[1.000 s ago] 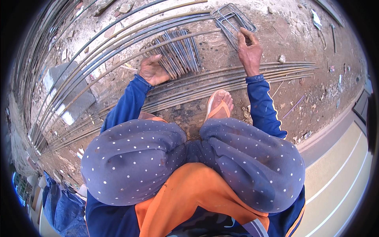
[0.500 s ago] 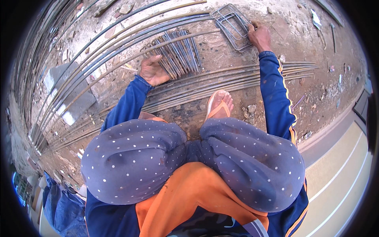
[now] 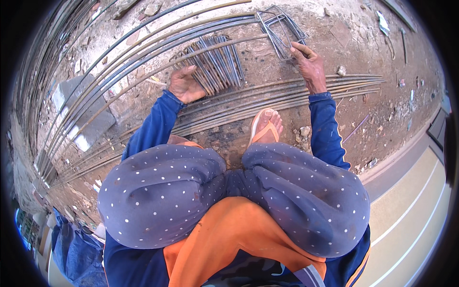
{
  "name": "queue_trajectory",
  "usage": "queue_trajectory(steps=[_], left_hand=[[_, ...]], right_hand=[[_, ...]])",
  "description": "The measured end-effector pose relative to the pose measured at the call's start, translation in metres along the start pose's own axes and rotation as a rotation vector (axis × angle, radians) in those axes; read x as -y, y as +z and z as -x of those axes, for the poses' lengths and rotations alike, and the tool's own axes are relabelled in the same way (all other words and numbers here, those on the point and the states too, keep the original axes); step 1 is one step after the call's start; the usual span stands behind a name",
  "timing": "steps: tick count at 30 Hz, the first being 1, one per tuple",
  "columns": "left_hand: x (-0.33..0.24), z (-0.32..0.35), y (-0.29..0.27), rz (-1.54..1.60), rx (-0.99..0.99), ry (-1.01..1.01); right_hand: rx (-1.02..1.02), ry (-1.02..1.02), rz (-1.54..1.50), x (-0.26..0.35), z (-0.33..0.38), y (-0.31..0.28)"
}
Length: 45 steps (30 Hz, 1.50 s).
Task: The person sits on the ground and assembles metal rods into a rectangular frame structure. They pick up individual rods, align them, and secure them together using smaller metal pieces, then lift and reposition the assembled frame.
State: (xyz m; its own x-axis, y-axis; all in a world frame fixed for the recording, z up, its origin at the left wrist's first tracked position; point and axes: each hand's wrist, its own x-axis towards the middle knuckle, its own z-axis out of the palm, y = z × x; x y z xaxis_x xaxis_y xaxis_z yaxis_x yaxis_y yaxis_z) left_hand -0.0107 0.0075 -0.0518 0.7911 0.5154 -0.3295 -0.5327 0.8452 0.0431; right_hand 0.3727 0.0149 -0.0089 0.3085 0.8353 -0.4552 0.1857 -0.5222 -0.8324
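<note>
My left hand (image 3: pixel 185 85) grips the near left end of a row of bent steel stirrups (image 3: pixel 217 67), its thumb on top and the other fingers partly hidden. The stirrups stand packed side by side, hanging around long steel rods. To the right, a few loose rectangular stirrups (image 3: pixel 277 29) lie overlapping at the rods' far ends. My right hand (image 3: pixel 310 69) is at their near right side, thumb and forefinger pinching the edge of one, which looks tilted up.
Long rebar rods (image 3: pixel 267 98) lie across the ground before my sandalled foot (image 3: pixel 267 128). More curved rods (image 3: pixel 138 40) sweep to the left over a grey block (image 3: pixel 88 112). A hammer (image 3: pixel 404 45) lies at far right, and a tiled floor (image 3: pixel 411 210) borders the dirt.
My right hand has moved nearer and slightly left, from the stirrups' right edge to their near corner. The loose stirrups have shifted and tilted. My left hand has stayed put.
</note>
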Motion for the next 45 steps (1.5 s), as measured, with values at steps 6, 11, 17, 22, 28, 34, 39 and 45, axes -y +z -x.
queue_trajectory(steps=[6, 11, 17, 22, 28, 34, 39, 45], left_hand=[[0.001, 0.001, -0.006, 0.017, -0.054, 0.024], [0.000, -0.002, -0.004, 0.009, -0.022, 0.024], [0.001, 0.000, 0.007, 0.015, -0.025, 0.018], [0.001, 0.000, 0.010, 0.009, -0.055, 0.015], [0.001, 0.000, 0.010, 0.001, -0.069, 0.024], [0.000, 0.002, 0.009, -0.012, -0.048, -0.004], [0.000, 0.010, 0.005, -0.054, -0.068, -0.002], [0.000, 0.017, 0.009, -0.002, -0.021, -0.001]], right_hand=[[0.220, 0.236, -0.245, -0.043, 0.067, 0.069], [0.278, 0.127, 0.017, -0.045, 0.056, 0.072], [0.222, -0.322, 0.292, -0.030, 0.060, 0.088], [0.329, -0.204, 0.093, -0.004, 0.079, 0.102], [0.320, -0.152, 0.019, 0.014, 0.080, 0.105], [0.329, -0.156, 0.029, 0.015, 0.081, 0.108], [0.388, -0.071, -0.004, 0.020, 0.081, 0.108], [0.414, 0.050, -0.028, 0.020, 0.084, 0.108]])
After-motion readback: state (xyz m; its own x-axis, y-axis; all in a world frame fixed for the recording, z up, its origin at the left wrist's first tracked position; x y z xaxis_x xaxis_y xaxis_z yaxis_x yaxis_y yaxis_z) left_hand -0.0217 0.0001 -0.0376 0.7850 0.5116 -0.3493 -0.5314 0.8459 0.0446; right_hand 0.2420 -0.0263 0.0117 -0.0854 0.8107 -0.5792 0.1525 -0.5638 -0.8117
